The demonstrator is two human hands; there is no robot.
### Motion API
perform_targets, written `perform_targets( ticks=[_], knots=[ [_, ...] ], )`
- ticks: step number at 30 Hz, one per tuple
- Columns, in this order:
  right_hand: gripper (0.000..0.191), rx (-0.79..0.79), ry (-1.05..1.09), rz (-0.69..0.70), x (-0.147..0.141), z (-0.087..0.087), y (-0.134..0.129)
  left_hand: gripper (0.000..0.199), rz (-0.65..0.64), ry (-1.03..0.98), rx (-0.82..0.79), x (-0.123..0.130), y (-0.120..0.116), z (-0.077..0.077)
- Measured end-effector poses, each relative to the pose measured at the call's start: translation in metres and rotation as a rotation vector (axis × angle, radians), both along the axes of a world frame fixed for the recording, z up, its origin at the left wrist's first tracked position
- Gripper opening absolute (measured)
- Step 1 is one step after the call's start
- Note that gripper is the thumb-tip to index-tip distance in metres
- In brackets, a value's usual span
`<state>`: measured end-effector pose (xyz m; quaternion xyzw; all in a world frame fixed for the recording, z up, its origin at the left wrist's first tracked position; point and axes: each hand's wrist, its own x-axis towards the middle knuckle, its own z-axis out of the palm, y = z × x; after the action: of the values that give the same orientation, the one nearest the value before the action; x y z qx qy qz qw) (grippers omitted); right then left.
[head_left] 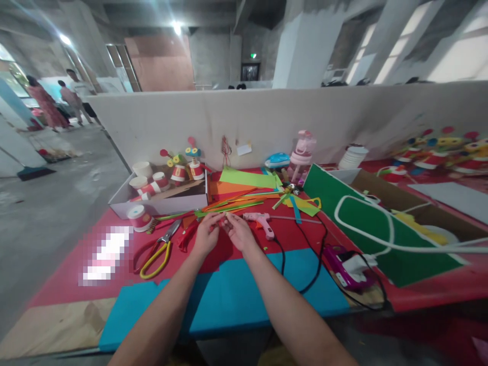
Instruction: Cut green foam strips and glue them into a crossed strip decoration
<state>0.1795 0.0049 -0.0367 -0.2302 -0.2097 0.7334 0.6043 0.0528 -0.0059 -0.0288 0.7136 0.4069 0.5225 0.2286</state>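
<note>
My left hand (208, 233) and my right hand (239, 231) meet over the red table cover, fingertips pinched together. Between them is something small and pale that I cannot make out. Just right of my right hand lies a pink hot glue gun (261, 222) with a black cord. Left of my left hand rest scissors (156, 249) with one red and one yellow handle. A red-handled tool (186, 236) lies close beside my left hand. Behind both hands are green and orange paper strips (236, 203).
A white box (163, 206) holds paper cups and finished cup figures, with a decorated cup (139, 218) in front. Blue sheeting (229, 295) covers the near edge. At right stand a purple power strip (348, 269), a green board (354, 234) and a looping white cable (391, 229).
</note>
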Motion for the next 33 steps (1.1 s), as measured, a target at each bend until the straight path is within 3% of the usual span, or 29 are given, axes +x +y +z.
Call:
perform_targets(
  ticks=[5, 9, 13, 18, 22, 25, 29, 33],
  knots=[
    [0.021, 0.029, 0.016, 0.066, -0.001, 0.005, -0.003, 0.038, -0.008, -0.228, -0.170, -0.012, 0.003, 0.003],
    [0.029, 0.066, -0.054, 0.043, 0.001, 0.006, -0.002, 0.039, -0.015, -0.241, -0.226, -0.011, 0.000, 0.011],
    [0.030, 0.160, -0.248, -0.021, 0.000, 0.003, 0.000, 0.042, -0.079, -0.188, -0.245, -0.006, -0.004, 0.019],
    [0.024, 0.367, -0.561, -0.095, -0.001, 0.004, -0.002, 0.034, -0.132, -0.457, -0.429, -0.006, -0.003, 0.018],
    [0.018, 0.525, -0.781, -0.174, 0.001, 0.009, -0.006, 0.028, -0.117, -0.522, -0.483, -0.010, 0.003, 0.013],
    [0.027, 0.495, -0.673, -0.152, 0.000, 0.010, -0.007, 0.026, -0.110, -0.569, -0.479, -0.013, 0.006, 0.010],
    [0.028, 0.309, -0.443, -0.082, -0.001, 0.010, -0.005, 0.024, -0.077, -0.562, -0.398, -0.013, 0.007, 0.008],
    [0.028, 0.286, -0.471, -0.054, -0.001, 0.010, -0.005, 0.025, -0.051, -0.490, -0.343, -0.011, 0.004, 0.010]
  ],
)
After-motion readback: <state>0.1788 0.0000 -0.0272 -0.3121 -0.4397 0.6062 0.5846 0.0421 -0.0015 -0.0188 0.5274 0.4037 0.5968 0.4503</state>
